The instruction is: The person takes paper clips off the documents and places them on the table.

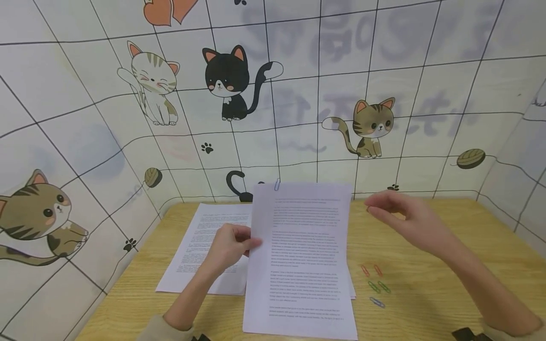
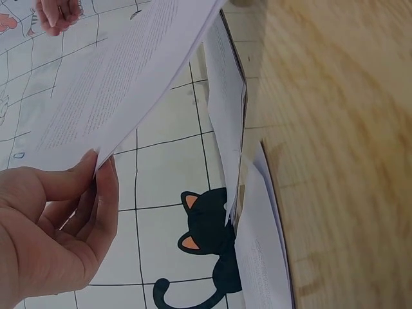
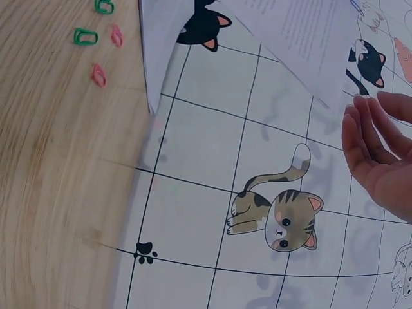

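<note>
My left hand [image 1: 230,245] pinches the left edge of some printed sheets [image 1: 304,255] between thumb and fingers, holding them raised and facing me. A bluish paper clip [image 1: 277,184] sits on their top edge, toward the left corner; it also shows in the left wrist view near the sheets' corner. To the right of the sheets, my right hand [image 1: 403,220] hovers in the air with its fingers loosely bent and nothing visible in them. In the right wrist view its thumb stands a little apart from the fingers [image 3: 367,138].
Another printed stack [image 1: 192,255] lies on the wooden table [image 1: 426,293] at the left. More paper [image 1: 351,286] peeks out beneath the raised sheets. Red clips [image 1: 377,270], green clips [image 1: 373,287] and a blue clip [image 1: 377,302] lie at the right. A cat-patterned wall [image 1: 298,142] stands behind.
</note>
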`<state>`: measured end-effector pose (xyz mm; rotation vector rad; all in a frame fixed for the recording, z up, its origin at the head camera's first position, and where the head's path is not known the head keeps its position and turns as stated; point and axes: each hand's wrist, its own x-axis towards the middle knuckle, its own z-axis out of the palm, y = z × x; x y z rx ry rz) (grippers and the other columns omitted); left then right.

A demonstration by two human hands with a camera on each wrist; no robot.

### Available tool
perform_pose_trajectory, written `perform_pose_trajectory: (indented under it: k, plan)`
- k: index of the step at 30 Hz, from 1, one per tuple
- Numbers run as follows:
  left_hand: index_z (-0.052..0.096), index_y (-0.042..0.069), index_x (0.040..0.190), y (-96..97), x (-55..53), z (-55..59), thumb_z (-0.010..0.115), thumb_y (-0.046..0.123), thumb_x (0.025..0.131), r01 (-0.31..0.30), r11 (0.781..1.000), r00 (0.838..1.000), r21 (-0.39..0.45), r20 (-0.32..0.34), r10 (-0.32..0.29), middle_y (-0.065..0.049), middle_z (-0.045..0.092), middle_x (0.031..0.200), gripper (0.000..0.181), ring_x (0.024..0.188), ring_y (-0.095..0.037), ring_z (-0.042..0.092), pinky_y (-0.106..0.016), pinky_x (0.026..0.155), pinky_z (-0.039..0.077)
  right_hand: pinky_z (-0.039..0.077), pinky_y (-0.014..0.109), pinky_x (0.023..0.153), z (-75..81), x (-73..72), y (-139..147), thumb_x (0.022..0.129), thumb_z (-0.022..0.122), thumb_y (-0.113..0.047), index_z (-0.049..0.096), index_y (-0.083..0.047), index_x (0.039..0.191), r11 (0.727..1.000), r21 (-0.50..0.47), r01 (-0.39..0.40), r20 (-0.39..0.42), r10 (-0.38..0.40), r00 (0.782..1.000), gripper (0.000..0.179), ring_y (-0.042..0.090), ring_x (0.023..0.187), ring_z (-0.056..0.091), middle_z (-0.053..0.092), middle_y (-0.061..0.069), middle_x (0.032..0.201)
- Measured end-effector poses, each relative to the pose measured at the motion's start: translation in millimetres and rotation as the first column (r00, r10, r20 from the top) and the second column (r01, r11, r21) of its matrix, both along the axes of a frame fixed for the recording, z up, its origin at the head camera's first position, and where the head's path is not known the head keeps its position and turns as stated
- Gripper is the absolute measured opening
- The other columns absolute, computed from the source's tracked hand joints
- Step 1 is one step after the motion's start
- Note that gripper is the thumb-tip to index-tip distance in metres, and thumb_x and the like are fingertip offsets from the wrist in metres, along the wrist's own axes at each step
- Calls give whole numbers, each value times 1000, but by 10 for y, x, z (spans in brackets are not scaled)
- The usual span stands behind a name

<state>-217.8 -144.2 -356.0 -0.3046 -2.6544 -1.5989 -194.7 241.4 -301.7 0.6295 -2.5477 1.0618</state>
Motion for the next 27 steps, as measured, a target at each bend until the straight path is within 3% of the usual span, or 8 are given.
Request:
perform_pose_trajectory:
  k: [10,15,22,27]
  plan:
    - [78,-2,90,-6,-5,-33,77,-1,85,10,1000,1000,-17,-27,-10,-8,72,76,5,61,-17,65,-41,64,57,46,14,82,60,-77,-211,100,66,-22,69,-13,119,996,-93,2,-71,-9,997,22,2,100,63,71,0,111]
    - [78,-2,89,-1,0,-36,77,-2,85,8,999,999,-36,-54,-10,-7,72,75,5,60,-16,64,-33,60,54,45,15,84,84,-113,-344,100,66,-20,69,-7,120,989,-149,-21,-87,8,996,24,2,102,63,71,6,113]
    - [76,-5,86,15,-8,-45,78,-1,84,-1,999,995,-54,-101,-4,-6,70,70,4,57,-14,61,-25,55,50,46,21,85,70,-171,-582,98,69,-21,71,-14,118,986,-167,-10,-133,-12,991,21,6,100,61,70,-4,109]
    - [76,-4,87,19,-7,-50,77,-2,84,6,998,993,-69,-114,-14,-6,70,71,4,58,-14,62,-25,54,50,46,21,84,41,-228,-760,97,70,-18,71,-10,117,984,-172,-40,-168,11,986,21,8,97,61,71,-3,108]
